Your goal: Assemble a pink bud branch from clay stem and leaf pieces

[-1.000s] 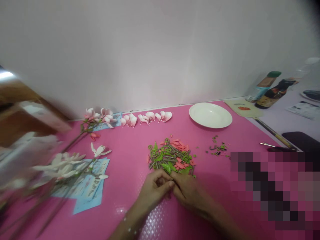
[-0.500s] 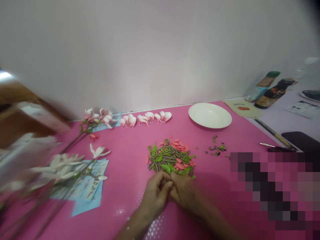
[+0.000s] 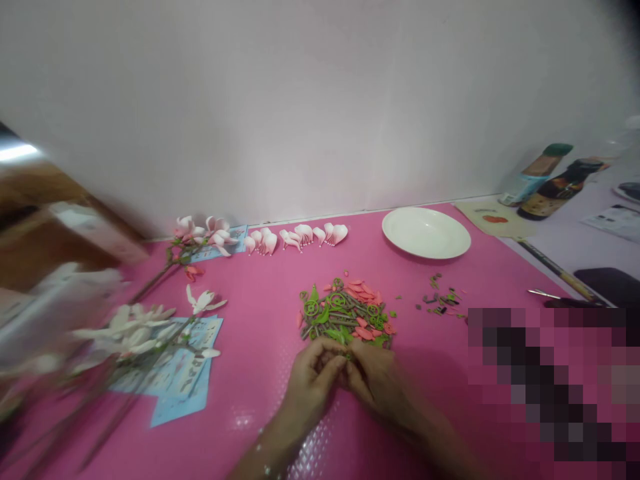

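My left hand [image 3: 314,375] and my right hand [image 3: 379,379] meet fingertip to fingertip just in front of a pile of small parts. Between the pinched fingers shows a small green piece [image 3: 349,357]; most of it is hidden, so its exact shape is unclear. The pile holds grey-brown stem pieces [image 3: 345,319], green leaf pieces [image 3: 324,313], green ring-shaped pieces and coral-pink bud-like pieces [image 3: 364,291]. Its near edge lies against my fingers. Behind it, pale pink petals [image 3: 303,233] stand in a row along the wall side.
Assembled magnolia branches [image 3: 205,301] lie on blue printed sheets [image 3: 187,400] at left. A white plate [image 3: 426,233] is at the back right, with small scraps [image 3: 441,303] before it. Bottles [image 3: 557,190] and scissors [image 3: 550,295] are further right. A pixelated patch covers the lower right.
My hands have shifted slightly at the fingertips, and the green piece between them now shows. The whole view has slid a little, so the table's things appear further right.
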Tool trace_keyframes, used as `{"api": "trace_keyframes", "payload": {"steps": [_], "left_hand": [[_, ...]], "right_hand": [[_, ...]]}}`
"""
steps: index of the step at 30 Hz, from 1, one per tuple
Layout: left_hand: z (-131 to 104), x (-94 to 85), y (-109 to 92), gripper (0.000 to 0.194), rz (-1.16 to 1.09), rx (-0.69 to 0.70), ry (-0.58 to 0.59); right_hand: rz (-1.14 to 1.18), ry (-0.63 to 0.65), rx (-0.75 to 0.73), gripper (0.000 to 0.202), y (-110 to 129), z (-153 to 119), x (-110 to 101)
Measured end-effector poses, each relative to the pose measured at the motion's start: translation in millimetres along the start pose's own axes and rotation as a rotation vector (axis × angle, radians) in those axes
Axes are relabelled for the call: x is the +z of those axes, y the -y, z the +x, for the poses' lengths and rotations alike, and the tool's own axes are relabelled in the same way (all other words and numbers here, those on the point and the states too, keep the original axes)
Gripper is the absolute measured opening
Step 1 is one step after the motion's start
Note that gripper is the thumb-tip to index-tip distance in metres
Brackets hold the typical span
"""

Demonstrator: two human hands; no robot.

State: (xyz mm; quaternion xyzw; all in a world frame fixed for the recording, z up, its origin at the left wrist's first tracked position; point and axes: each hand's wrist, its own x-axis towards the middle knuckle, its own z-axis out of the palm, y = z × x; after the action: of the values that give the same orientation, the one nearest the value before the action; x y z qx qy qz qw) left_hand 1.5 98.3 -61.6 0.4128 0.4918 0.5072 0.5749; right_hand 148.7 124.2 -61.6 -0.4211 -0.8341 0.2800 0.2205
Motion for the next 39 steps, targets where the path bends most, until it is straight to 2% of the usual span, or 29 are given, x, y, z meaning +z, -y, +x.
{"api": "trace_keyframes", "payload": {"steps": [7, 14, 20, 26, 29, 34, 39], "left_hand": [[4, -3.2, -4, 0.018, -0.138, -0.044, 0.016], [3, -3.3, 2, 0.018, -0.021, -0.065, 0.068], [-3, -2.6, 3, 0.013, 0.219, 0.080, 0.134], [-4, -1.4, -3, 0.011, 0.395, 0.152, 0.139], [-6, -2.2, 0, 0.010, 0.454, 0.207, 0.136], [-7, -2.5, 0, 0.009, 0.365, 0.279, 0.090], [-5, -2.4, -3, 0.007, 0.271, 0.343, 0.091]], "right_hand": [[0.096, -0.063, -0.041, 0.007, -3, -1, -4], [-0.011, -0.078, -0.085, 0.013, -2, 0, -2], [-0.082, -0.075, -0.071, 0.009, 2, 2, 4], [-0.050, 0.015, 0.034, 0.009, 9, 2, 4], [-0.032, 0.002, 0.052, 0.009, 10, 1, 5], [0.016, -0.051, -0.039, 0.010, 7, 0, 1], [0.086, -0.057, -0.046, 0.011, 5, 0, -8]]}}
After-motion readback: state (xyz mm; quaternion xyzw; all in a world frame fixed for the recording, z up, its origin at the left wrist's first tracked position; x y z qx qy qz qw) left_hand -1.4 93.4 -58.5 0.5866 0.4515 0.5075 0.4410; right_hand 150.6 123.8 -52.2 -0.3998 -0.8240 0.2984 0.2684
